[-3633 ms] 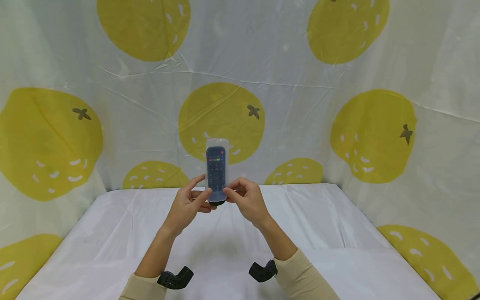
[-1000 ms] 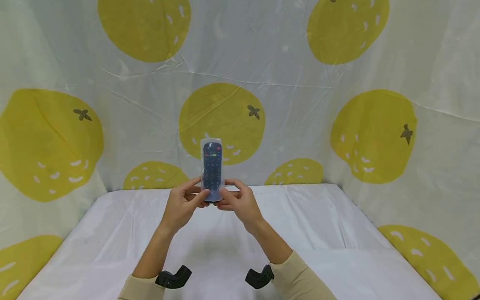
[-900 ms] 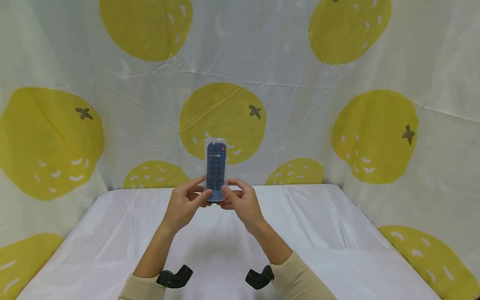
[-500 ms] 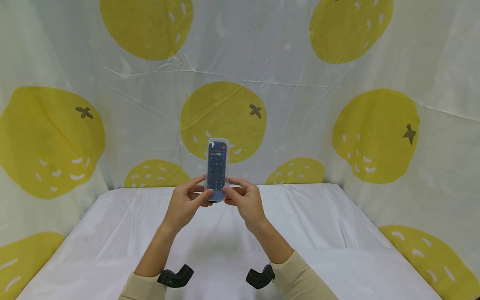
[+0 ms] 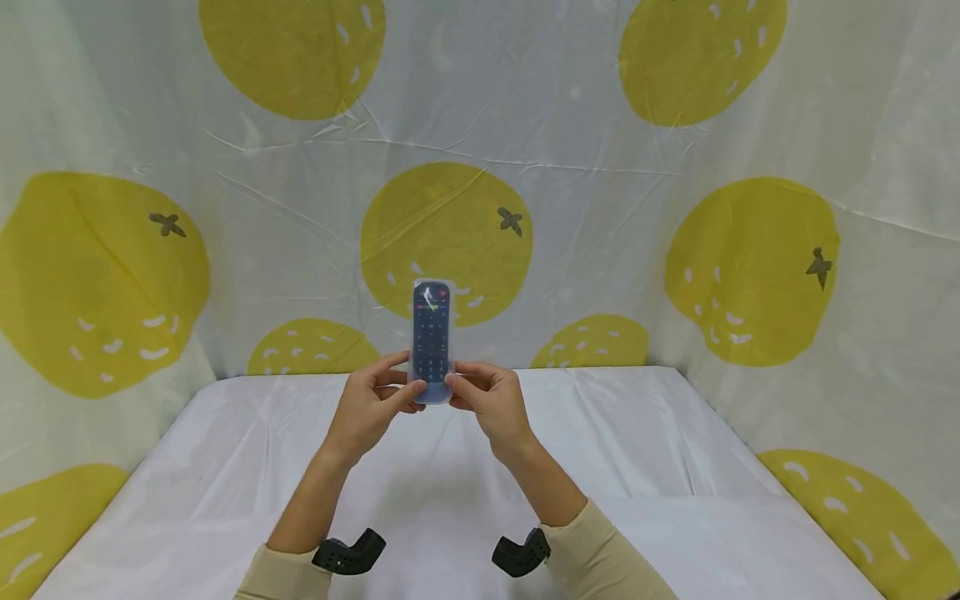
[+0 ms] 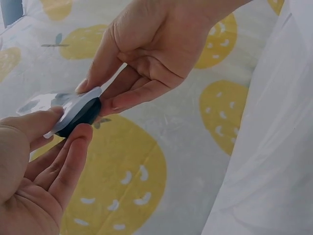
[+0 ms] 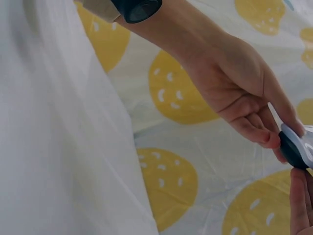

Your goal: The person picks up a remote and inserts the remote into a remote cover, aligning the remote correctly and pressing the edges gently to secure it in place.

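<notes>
A dark remote control [image 5: 431,333] with small coloured buttons stands upright in front of me, inside a clear plastic sleeve [image 6: 77,105]. My left hand [image 5: 366,408] pinches its lower left edge, the thumb on the front and the fingers behind. At the lower right edge my right hand [image 5: 497,407] pinches the sleeve and remote between thumb and curled fingers. From below, the left wrist view shows the remote's dark rounded end at the sleeve's lower edge. The right wrist view catches that same end [image 7: 292,151] between the fingers of both hands.
Below the hands spreads a table with a white cloth [image 5: 435,500]. A pale curtain [image 5: 585,233] printed with yellow fruit hangs behind and at both sides. Black wrist-worn devices [image 5: 349,553] sit by both beige sleeve cuffs [image 5: 288,573].
Since the earliest frame, the remote has gone higher into the plastic sleeve, and its black end no longer sticks out below in the head view. Both hands keep their pinch, shifting only slightly.
</notes>
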`<state>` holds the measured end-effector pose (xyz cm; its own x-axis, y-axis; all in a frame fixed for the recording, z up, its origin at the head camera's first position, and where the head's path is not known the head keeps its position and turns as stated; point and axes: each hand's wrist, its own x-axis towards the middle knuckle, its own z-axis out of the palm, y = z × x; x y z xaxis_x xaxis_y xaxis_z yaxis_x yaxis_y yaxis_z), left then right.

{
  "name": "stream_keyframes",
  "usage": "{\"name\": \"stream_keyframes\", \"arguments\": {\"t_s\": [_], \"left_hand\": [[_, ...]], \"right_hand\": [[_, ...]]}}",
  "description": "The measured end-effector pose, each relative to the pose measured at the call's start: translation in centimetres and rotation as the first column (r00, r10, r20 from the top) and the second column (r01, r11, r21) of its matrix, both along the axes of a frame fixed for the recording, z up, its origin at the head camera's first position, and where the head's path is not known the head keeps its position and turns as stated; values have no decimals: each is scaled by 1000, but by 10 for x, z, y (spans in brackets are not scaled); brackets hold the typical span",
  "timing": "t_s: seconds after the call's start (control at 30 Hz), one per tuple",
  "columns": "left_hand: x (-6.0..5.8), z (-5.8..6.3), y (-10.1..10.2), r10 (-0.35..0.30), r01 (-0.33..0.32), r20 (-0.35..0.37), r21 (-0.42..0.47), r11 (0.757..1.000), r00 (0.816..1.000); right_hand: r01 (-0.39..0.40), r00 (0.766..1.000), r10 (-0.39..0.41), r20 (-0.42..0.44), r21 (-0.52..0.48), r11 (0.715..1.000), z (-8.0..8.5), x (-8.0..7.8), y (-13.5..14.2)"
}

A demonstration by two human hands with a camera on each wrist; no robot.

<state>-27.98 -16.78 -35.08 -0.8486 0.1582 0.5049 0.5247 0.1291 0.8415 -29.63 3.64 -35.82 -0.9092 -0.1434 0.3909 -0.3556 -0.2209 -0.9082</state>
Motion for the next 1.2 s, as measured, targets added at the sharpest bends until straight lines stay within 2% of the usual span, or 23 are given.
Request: {"name": "stream_keyframes", "arguments": {"t_s": [0.73, 1.2], "left_hand": [[-1, 1, -7, -29, 29, 31, 2, 1000, 999], [-1, 2, -5, -52, 52, 7, 8, 999, 999]], "right_hand": [[-101, 995, 101, 19, -10, 995, -3, -3, 1], [-75, 996, 77, -34, 58, 996, 0, -3, 6]]}}
